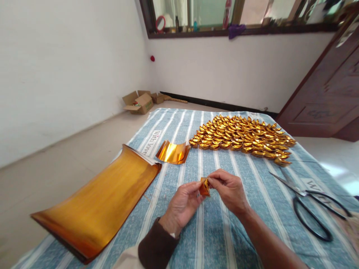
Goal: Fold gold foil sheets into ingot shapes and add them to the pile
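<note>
Two hands: both meet at the middle of the view, above the striped cloth, pinching one small folded piece of gold foil between them
Left hand point(183, 203): palm turned up, thumb and fingertips closed on the left edge of the foil piece; a dark brown sleeve point(157, 248) covers the wrist
Right hand point(228, 190): comes in from the right with a bare forearm, thumb and forefinger closed on the right edge of the same piece
Folded foil piece point(204, 186): small, orange-gold, creased, held clear of the cloth between the two grips, just in front of the person
Striped cloth point(213, 231): blue and white stripes, printed with the words "With love", spread over the surface under everything
Stack of gold sheets point(98, 203): large flat sheets lying to the left of the hands, far corner curling up, near edge hanging over the cloth's side
Curved small sheet point(173, 152): one cut gold rectangle, bowed upward, just beyond the stack's far corner
Finished gold ingots point(242, 138): many folded boat-shaped pieces laid in close rows at the far end of the cloth, well apart from the hands
Scissors point(311, 207): black handles, blades parted, lying on the cloth to the right of the right forearm
Cardboard boxes point(140, 101): open, on the floor by the far wall
</note>
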A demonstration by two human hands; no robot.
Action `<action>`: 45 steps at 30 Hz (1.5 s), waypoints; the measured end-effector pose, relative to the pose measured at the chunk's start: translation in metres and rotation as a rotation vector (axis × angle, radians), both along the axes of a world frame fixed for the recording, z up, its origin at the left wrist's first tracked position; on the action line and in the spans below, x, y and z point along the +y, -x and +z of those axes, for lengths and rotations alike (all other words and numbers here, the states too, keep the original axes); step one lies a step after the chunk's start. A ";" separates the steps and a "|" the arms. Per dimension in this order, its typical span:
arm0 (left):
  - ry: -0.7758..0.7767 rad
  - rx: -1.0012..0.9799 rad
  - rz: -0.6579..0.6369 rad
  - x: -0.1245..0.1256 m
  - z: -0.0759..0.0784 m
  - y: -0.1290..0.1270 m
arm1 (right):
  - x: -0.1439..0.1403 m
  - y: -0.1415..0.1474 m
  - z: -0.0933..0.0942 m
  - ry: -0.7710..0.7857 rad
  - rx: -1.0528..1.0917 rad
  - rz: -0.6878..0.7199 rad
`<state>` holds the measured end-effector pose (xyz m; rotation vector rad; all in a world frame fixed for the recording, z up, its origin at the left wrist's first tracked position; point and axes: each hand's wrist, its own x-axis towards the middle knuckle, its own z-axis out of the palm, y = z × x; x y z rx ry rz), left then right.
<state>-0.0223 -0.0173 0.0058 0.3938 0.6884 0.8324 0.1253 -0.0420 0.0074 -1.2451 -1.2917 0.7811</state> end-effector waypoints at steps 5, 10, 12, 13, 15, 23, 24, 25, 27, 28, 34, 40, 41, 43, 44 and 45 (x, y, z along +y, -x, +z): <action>-0.057 0.078 -0.062 -0.002 0.001 0.004 | 0.000 0.000 0.000 0.017 0.009 -0.010; -0.073 0.103 -0.095 -0.002 0.001 0.005 | 0.000 -0.001 0.000 0.014 0.004 -0.012; -0.068 0.106 -0.098 -0.001 0.000 0.006 | 0.000 -0.001 0.000 0.006 -0.006 -0.007; -0.068 0.104 -0.098 -0.001 -0.001 0.006 | 0.000 -0.001 -0.001 0.001 -0.012 -0.005; -0.068 0.090 -0.088 0.000 -0.003 0.006 | 0.000 -0.001 -0.002 -0.022 -0.021 -0.012; -0.053 0.016 0.070 0.005 -0.007 0.007 | -0.007 0.003 0.002 -0.354 -0.287 -0.069; -0.059 0.009 0.082 0.006 -0.007 0.007 | -0.008 0.005 0.002 -0.385 -0.329 -0.070; -0.065 0.003 0.091 0.006 -0.007 0.008 | -0.009 0.007 0.002 -0.407 -0.364 -0.077; -0.072 -0.004 0.105 0.007 -0.007 0.007 | -0.010 0.012 0.000 -0.432 -0.413 -0.090; -0.073 -0.007 0.109 0.007 -0.008 0.007 | -0.010 0.014 0.000 -0.440 -0.429 -0.095; -0.092 -0.028 0.123 0.006 -0.009 0.004 | -0.010 0.020 -0.004 -0.471 -0.422 -0.094; -0.109 -0.028 0.119 0.006 -0.008 0.004 | -0.010 0.023 -0.004 -0.468 -0.373 -0.098; -0.115 -0.027 0.117 0.005 -0.009 0.004 | -0.010 0.023 -0.004 -0.466 -0.373 -0.095; -0.124 -0.024 0.114 0.005 -0.009 0.004 | -0.011 0.023 -0.004 -0.458 -0.372 -0.091; -0.126 -0.022 0.113 0.005 -0.009 0.003 | -0.011 0.023 -0.005 -0.453 -0.368 -0.090; -0.127 -0.021 0.111 0.005 -0.009 0.003 | -0.011 0.023 -0.005 -0.445 -0.360 -0.090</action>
